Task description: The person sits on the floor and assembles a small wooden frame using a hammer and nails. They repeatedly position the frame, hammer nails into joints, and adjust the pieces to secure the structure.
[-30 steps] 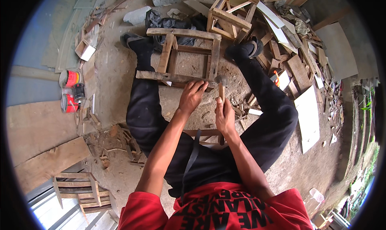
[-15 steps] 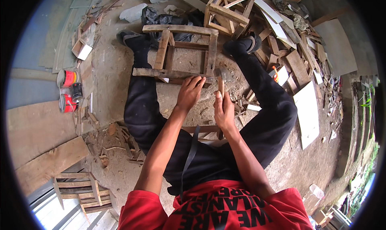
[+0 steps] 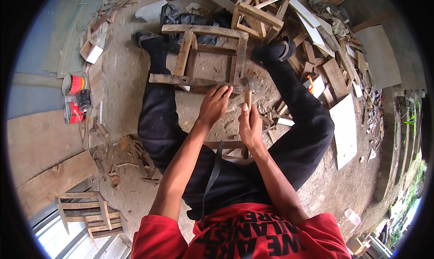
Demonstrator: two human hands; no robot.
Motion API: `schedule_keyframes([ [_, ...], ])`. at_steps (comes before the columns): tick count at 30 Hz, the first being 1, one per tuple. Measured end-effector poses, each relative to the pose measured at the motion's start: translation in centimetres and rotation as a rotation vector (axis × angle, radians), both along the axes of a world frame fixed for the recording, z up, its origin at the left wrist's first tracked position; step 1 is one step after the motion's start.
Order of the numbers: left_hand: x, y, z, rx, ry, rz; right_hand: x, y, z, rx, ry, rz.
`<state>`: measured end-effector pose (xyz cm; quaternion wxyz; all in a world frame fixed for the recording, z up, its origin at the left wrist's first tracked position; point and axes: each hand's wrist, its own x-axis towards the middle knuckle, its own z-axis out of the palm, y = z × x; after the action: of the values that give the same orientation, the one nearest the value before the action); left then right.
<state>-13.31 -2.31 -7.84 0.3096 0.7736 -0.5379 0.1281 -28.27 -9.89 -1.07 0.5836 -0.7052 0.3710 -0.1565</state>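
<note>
A wooden stool frame point(image 3: 184, 55) lies between my legs, its near rail point(image 3: 174, 80) crossing in front of me. At the right end of that rail rests my left hand point(image 3: 214, 104), fingertips drawn together against the wood. Whatever they pinch there is too small to make out. My right hand point(image 3: 251, 125) is wrapped round the wooden handle of a hammer point(image 3: 247, 96). The metal hammer head is beside the rail's right end, just right of my left fingertips; whether it touches the wood I cannot tell.
Another wooden frame point(image 3: 260, 15) stands at the far side, by a heap of scrap boards point(image 3: 337, 73) on the right. Red and black cans point(image 3: 74, 85) sit at the left. A black plastic bag point(image 3: 174, 21) lies behind the stool frame. Wood offcuts point(image 3: 131, 152) litter the floor.
The view has shifted slightly. Both hands keep nearly the same place and grip, and the hammer head stays beside the rail's end.
</note>
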Motion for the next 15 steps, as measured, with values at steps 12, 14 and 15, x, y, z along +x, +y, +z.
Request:
schedule_keyframes([
  [12,0.2,-0.3,-0.1,-0.017,0.002,0.011,-0.4,-1.2,0.6,-0.126,0.025,-0.010],
  [14,0.0,-0.1,0.1,0.005,0.005,0.016,-0.4,-1.0,1.2,-0.116,0.005,0.002],
  [15,-0.1,-0.1,0.2,0.009,0.004,0.014,-0.3,-0.9,0.8,-0.120,0.051,0.023],
])
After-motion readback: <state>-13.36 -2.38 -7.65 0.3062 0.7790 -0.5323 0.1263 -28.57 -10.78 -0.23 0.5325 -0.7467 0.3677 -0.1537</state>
